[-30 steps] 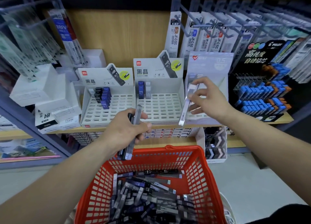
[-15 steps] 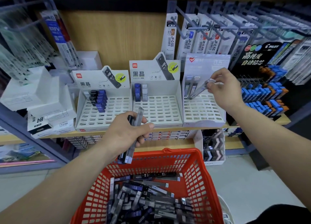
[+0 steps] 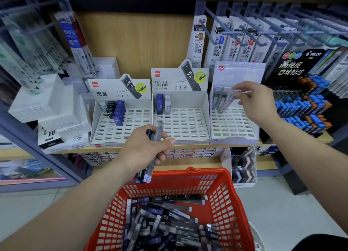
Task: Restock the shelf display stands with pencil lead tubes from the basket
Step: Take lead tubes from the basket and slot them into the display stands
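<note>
Since half a second ago, right hand (image 3: 254, 101) has tipped its clear tube (image 3: 227, 100) steeper, lower end now meeting the slotted tray of the rightmost stand (image 3: 233, 126) at two o'clock. Fingertips pinch the tube's cap; its long axis leans up toward one o'clock. Most slots toward the stand's front edge lie open. Left hand (image 3: 145, 150) grips a bundle of tubes (image 3: 152, 154) above the red basket's (image 3: 231, 199) far rim.
</note>
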Tool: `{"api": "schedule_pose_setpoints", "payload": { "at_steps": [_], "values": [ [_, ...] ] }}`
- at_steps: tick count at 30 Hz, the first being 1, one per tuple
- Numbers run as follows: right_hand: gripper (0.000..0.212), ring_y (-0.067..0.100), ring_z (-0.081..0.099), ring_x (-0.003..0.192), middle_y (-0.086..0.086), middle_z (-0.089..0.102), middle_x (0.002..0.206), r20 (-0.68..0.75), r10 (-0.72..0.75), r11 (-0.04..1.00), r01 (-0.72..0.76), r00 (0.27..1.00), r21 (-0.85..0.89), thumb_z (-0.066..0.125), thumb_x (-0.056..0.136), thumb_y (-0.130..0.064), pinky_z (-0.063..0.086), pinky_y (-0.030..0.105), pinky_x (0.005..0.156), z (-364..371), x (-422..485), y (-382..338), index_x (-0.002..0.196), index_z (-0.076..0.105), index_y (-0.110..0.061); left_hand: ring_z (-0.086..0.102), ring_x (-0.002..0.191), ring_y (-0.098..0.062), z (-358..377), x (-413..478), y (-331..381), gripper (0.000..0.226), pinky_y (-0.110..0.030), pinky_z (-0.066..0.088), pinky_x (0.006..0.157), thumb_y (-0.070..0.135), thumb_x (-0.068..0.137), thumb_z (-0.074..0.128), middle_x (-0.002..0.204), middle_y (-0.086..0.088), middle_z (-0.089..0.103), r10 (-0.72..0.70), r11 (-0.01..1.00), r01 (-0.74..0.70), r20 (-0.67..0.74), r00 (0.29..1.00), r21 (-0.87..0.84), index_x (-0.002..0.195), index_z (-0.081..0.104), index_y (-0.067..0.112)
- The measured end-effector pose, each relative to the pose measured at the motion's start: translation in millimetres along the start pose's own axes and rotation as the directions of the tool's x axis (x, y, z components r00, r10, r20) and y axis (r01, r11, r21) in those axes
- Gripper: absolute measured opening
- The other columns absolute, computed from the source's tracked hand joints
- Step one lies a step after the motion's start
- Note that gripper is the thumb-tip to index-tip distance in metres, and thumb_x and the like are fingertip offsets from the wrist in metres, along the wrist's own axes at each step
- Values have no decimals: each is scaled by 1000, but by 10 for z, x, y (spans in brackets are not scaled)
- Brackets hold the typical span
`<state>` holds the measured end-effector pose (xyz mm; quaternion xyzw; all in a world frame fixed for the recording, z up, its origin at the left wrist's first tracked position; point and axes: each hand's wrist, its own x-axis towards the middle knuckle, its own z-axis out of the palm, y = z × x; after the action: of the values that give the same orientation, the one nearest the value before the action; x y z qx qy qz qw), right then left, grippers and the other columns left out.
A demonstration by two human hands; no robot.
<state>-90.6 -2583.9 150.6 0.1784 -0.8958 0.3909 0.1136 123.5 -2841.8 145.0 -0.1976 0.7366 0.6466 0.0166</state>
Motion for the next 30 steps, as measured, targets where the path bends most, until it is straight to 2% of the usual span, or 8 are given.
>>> {"api": "schedule_pose_setpoints", "payload": {
  "at_steps": [4, 8, 13, 18, 21, 25, 27, 30],
  "values": [
    [23, 18, 64, 80, 7, 69, 112, 20, -86, 991, 88, 996, -105, 55, 101, -5, 48, 26, 81, 122, 52, -39, 114, 73, -11, 61, 49, -14, 14, 0, -3, 29, -22, 49, 47, 21, 85, 82, 63, -6, 70, -13, 1000, 13, 11, 1000, -7, 104, 64, 9],
    [24, 20, 62, 84, 12, 67, 112, 1, -73, 991, 73, 997, -115, 55, 101, -4, 56, 38, 89, 198, 104, 10, 114, 73, -10, 60, 50, -15, 14, -9, -20, 28, -22, 49, 47, 20, 86, 81, 63, -7, 69, -13, 1000, 14, 26, 1000, -6, 104, 63, 8],
    [24, 22, 63, 79, 10, 65, 109, 4, -53, 986, 53, 999, -160, 61, 99, -10, 55, 39, 86, 240, 145, 73, 120, 71, -15, 63, 52, -16, -11, -15, -18, 29, -22, 50, 49, 21, 86, 81, 65, -9, 72, -7, 1000, 8, 30, 1000, -5, 104, 63, 7],
    [47, 23, 66, 80, 9, 61, 125, 35, -45, 979, 51, 998, -196, 63, 98, -15, 53, 36, 86, 236, 37, 26, 143, 53, -20, 67, 53, -18, 0, -29, 0, 31, -24, 53, 50, 19, 86, 80, 69, -13, 74, -18, 999, 20, 53, 998, -27, 107, 62, 5],
    [42, 22, 66, 84, 4, 57, 123, -3, -18, 964, 17, 1000, -265, 64, 96, -22, 55, 39, 79, 170, -123, -108, 137, 58, -23, 68, 54, -20, -6, -64, 18, 31, -24, 54, 51, 18, 86, 80, 70, -15, 75, -11, 1000, 12, 70, 997, -19, 106, 62, 3],
    [11, 21, 68, 76, -2, 70, 91, 191, -4, 994, -16, 982, 107, 64, 96, -17, 57, 37, 73, 194, -393, -665, 97, 71, -26, 68, 57, -21, -44, -126, 49, 28, -26, 56, 54, 18, 87, 79, 74, -15, 76, 2, 1000, -2, 106, 994, 2, 103, 63, 3],
    [13, 16, 70, 74, -2, 72, 85, 398, -49, 954, -74, 916, 289, 62, 98, -22, 56, 32, 64, 259, -589, -1000, 94, 71, -31, 69, 58, -20, -56, -162, 67, 24, -27, 57, 56, 20, 88, 79, 76, -14, 76, 12, 1000, -16, 135, 991, 27, 100, 65, 5],
    [10, 13, 70, 75, 1, 73, 89, 574, -147, 928, -88, 805, 362, 64, 98, -27, 56, 25, 61, 357, -833, -1321, 101, 73, -25, 70, 59, -18, -56, -228, 83, 18, -25, 56, 56, 23, 89, 79, 77, -12, 77, 47, 996, -59, 166, 985, 72, 94, 69, 9]
  ]
}}
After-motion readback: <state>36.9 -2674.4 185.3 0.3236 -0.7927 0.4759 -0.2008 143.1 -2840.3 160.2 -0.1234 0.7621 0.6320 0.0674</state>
